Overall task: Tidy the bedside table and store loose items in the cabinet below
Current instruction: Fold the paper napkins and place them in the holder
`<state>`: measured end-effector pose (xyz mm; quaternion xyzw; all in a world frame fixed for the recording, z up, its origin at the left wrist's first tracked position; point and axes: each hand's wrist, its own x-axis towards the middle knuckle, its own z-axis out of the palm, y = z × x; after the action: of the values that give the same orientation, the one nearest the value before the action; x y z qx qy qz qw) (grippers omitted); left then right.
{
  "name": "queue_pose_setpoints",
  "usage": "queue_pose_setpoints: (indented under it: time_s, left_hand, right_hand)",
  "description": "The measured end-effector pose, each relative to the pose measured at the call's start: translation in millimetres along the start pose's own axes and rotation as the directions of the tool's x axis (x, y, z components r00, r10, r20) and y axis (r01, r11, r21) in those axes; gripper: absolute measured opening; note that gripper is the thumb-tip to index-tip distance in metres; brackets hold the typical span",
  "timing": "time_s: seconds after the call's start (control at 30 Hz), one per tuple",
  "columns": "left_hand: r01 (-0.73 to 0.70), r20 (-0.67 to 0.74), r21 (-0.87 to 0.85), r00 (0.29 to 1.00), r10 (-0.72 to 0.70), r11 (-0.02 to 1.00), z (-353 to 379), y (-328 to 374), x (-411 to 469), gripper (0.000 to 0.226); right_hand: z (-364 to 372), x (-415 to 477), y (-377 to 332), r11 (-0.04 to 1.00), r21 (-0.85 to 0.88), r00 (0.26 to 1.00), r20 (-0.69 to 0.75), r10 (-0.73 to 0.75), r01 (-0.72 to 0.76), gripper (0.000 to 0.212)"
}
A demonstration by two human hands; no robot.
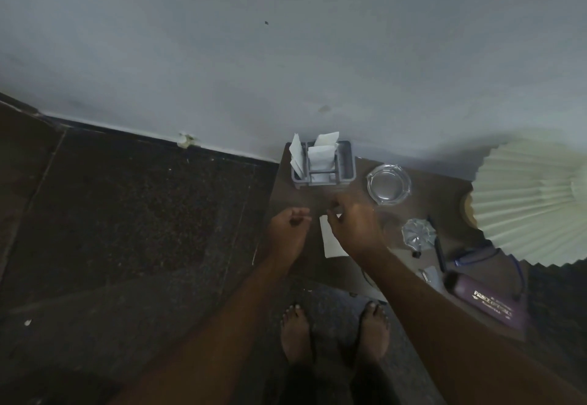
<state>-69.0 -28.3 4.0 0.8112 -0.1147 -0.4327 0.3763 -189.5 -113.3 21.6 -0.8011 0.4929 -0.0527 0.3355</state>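
Note:
The dark wooden bedside table [305, 201] stands against the wall. My left hand [290, 222] hovers over its left edge, fingers curled in with nothing visible in them. My right hand [352, 226] is blurred, its fingers apart above the top of a white sheet of paper [332, 245] that lies flat on the table. A grey organiser [344, 166] with white sachets stands at the back. A glass ashtray [389, 183] sits right of it. A crumpled clear wrapper [417, 234], a dark pen [440, 252] and a purple case [490, 304] lie further right. The cabinet below is hidden.
A pleated cream lampshade [533, 201] overhangs the table's right end. A blue cord [470, 260] and small pale items lie near the purple case. The dark speckled floor [143, 214] is to the left. My bare feet [333, 331] stand in front of the table.

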Motion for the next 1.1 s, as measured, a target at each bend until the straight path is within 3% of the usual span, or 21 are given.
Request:
queue_pose_setpoints:
  time_s: [0.17,0.4,0.57,1.1]
  left_hand:
    - [0.031,0.044,0.059,0.998,-0.034,0.998,19.7,-10.4,-10.1,0.021]
    - [0.064,0.054,0.071,0.996,-0.068,0.995,34.5,-17.2,-15.9,0.03]
    - [0.057,0.072,0.107,0.995,-0.065,0.993,34.0,-23.3,-12.8,0.032]
    - [0.086,0.009,0.076,0.996,-0.087,0.993,-9.1,-40.3,9.3,0.023]
  right_hand:
    - [13.8,-12.0,22.8,0.991,-0.116,0.995,0.072,0.07,-0.061,0.022]
    - [27.1,-24.7,42.1,0.964,-0.266,0.984,0.171,0.045,0.002,0.052]
    - [34.1,-25.9,51.6,0.894,-0.439,0.972,0.234,0.02,0.087,0.051]
    - [76.4,-11.9,25.3,0.877,-0.456,0.97,0.239,-0.043,0.151,0.052]
